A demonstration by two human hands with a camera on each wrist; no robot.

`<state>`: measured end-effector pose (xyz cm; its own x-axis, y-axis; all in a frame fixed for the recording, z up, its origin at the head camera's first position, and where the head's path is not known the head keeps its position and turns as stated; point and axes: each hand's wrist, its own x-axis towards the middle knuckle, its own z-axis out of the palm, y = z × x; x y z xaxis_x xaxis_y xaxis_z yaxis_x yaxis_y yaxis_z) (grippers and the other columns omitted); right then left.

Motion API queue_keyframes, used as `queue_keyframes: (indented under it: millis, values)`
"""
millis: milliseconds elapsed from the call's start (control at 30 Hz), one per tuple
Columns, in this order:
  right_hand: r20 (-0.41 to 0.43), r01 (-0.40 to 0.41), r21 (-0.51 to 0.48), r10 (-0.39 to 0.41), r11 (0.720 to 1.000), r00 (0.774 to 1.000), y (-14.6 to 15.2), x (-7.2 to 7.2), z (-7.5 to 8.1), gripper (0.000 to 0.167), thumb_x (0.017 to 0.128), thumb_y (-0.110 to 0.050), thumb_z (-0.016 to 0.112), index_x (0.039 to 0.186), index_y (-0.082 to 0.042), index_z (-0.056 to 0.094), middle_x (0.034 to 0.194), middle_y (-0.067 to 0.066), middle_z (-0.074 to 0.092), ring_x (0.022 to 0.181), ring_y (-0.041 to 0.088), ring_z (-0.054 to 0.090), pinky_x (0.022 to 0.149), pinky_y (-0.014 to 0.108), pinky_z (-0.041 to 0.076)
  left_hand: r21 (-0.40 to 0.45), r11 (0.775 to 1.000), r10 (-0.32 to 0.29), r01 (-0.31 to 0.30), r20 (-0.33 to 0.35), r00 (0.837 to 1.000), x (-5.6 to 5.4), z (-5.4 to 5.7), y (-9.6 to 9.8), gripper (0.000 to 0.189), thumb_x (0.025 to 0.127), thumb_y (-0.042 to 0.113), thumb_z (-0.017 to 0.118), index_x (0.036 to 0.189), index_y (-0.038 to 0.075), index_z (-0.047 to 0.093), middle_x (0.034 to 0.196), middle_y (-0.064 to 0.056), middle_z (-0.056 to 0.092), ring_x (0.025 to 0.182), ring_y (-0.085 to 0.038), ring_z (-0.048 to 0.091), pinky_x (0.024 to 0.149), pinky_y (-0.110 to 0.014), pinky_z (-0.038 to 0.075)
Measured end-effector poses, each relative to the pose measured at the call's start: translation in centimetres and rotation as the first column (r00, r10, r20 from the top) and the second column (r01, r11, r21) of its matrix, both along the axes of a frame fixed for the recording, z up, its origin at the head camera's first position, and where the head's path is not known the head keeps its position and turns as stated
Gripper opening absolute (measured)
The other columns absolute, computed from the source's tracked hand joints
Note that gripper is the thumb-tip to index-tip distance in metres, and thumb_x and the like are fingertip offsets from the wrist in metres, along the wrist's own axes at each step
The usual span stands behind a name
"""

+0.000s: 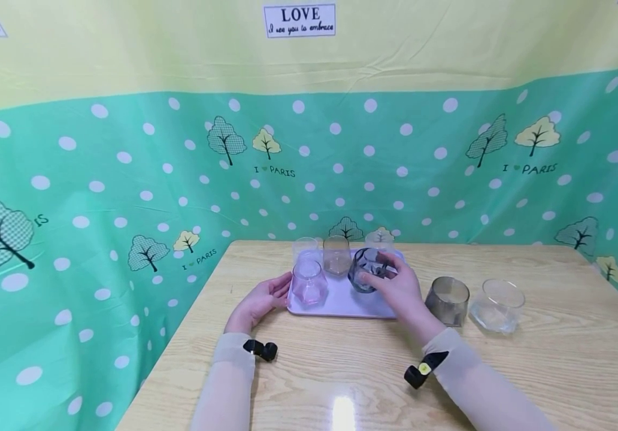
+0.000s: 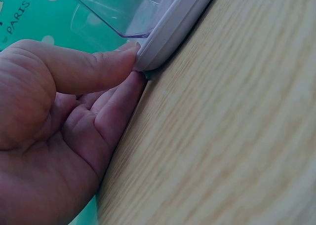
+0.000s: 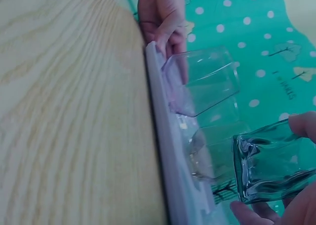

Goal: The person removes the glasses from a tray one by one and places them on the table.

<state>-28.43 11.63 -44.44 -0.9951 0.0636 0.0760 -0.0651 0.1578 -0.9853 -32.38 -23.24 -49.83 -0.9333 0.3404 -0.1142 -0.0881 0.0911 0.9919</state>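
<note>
My left hand [image 1: 257, 302] pinches the left rim of a pale lilac tray [image 1: 341, 310], the thumb on the edge and the fingers beneath, as the left wrist view shows. Over the tray's right part, my right hand [image 1: 403, 293] grips a dark smoky drinking glass [image 1: 361, 274] between thumb and fingers. In the right wrist view this glass [image 3: 266, 166] is held off the tray. A pinkish clear glass [image 1: 309, 286] stands at the tray's front left, close to my left fingers. Behind stand a brownish glass [image 1: 337, 258] and a clear glass [image 1: 305, 244].
Another clear glass [image 1: 379, 239] shows at the back right of the tray, partly hidden. On the wooden table [image 1: 298, 371], right of my right wrist, stand a grey-brown glass [image 1: 448, 305] and a clear glass [image 1: 497, 308]. A dotted green cloth [image 1: 266, 197] hangs behind the table.
</note>
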Motion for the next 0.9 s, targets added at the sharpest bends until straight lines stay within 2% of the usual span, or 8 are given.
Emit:
queue_keyframes:
  millis: [133,267,333,500,633,767,833,900]
  values:
    - [-0.035,-0.036,0.008,0.036,0.999,0.999,0.8,0.9,1.5,0.084,0.088,-0.029,0.090,0.159,-0.010,0.048,0.155,0.014,0.053,0.141,0.037,0.054,0.113,0.048,0.052,-0.001,1.000,0.002,-0.002,0.001,1.000,0.0,0.0,-0.1,0.090,0.086,-0.021,0.064,0.166,-0.004,0.026,0.175,-0.016,0.024,0.159,-0.032,0.029,0.122,-0.033,0.038]
    - [-0.084,-0.075,0.114,0.085,0.991,0.993,2.3,1.8,2.9,0.086,0.086,-0.033,0.092,0.158,-0.013,0.050,0.152,0.014,0.055,0.137,0.036,0.057,0.106,0.046,0.057,-0.011,1.000,-0.007,0.006,-0.008,1.000,-0.1,-0.1,-0.1,0.090,0.086,-0.021,0.063,0.166,-0.005,0.024,0.175,-0.018,0.023,0.159,-0.035,0.028,0.123,-0.036,0.037]
    - [-0.107,-0.090,0.173,0.110,0.981,0.988,3.1,2.3,3.6,0.087,0.086,-0.035,0.092,0.158,-0.013,0.050,0.151,0.015,0.056,0.135,0.037,0.058,0.101,0.041,0.060,-0.010,1.000,-0.007,0.007,-0.006,1.000,-0.1,-0.1,-0.1,0.090,0.087,-0.021,0.063,0.166,-0.004,0.024,0.175,-0.017,0.023,0.159,-0.034,0.028,0.123,-0.035,0.037]
    - [-0.126,-0.101,0.249,0.136,0.963,0.983,5.6,3.9,5.5,0.089,0.086,-0.040,0.091,0.160,-0.015,0.048,0.153,0.013,0.055,0.133,0.037,0.059,0.090,0.026,0.060,-0.004,1.000,-0.005,0.005,-0.007,1.000,-0.2,-0.2,0.0,0.091,0.087,-0.020,0.064,0.167,-0.002,0.025,0.175,-0.015,0.025,0.159,-0.031,0.030,0.123,-0.032,0.037]
    - [-0.142,-0.071,0.285,0.115,0.956,0.983,8.2,5.0,6.4,0.086,0.090,-0.042,0.088,0.161,-0.017,0.047,0.155,0.010,0.055,0.135,0.036,0.057,0.087,0.016,0.057,-0.004,1.000,-0.011,0.011,-0.017,1.000,-0.4,-0.2,0.0,0.091,0.087,-0.019,0.065,0.167,-0.003,0.025,0.174,-0.016,0.025,0.158,-0.031,0.030,0.123,-0.032,0.037]
    - [-0.179,-0.013,0.297,0.069,0.955,0.981,11.2,5.8,6.4,0.083,0.094,-0.037,0.085,0.163,-0.016,0.045,0.156,0.013,0.054,0.137,0.038,0.054,0.086,0.011,0.055,-0.004,1.000,-0.011,0.011,-0.013,1.000,-0.3,-0.3,0.0,0.091,0.087,-0.019,0.065,0.167,-0.002,0.026,0.174,-0.015,0.025,0.159,-0.031,0.030,0.124,-0.033,0.036]
    - [-0.195,0.025,0.310,0.038,0.950,0.980,12.7,6.1,6.3,0.080,0.095,-0.035,0.083,0.163,-0.017,0.045,0.154,0.011,0.056,0.136,0.031,0.056,0.086,0.008,0.053,-0.009,1.000,-0.006,0.006,-0.010,1.000,-0.3,-0.3,0.0,0.091,0.087,-0.019,0.065,0.167,-0.002,0.026,0.175,-0.015,0.025,0.159,-0.031,0.030,0.123,-0.033,0.037]
    - [-0.210,0.064,0.325,0.006,0.944,0.978,14.3,6.3,6.0,0.077,0.096,-0.034,0.082,0.163,-0.018,0.047,0.149,0.004,0.059,0.131,0.018,0.057,0.086,0.006,0.050,-0.013,1.000,-0.001,0.000,-0.008,1.000,-0.3,-0.3,-0.1,0.091,0.087,-0.019,0.065,0.167,-0.001,0.026,0.175,-0.014,0.025,0.159,-0.030,0.030,0.123,-0.033,0.037]
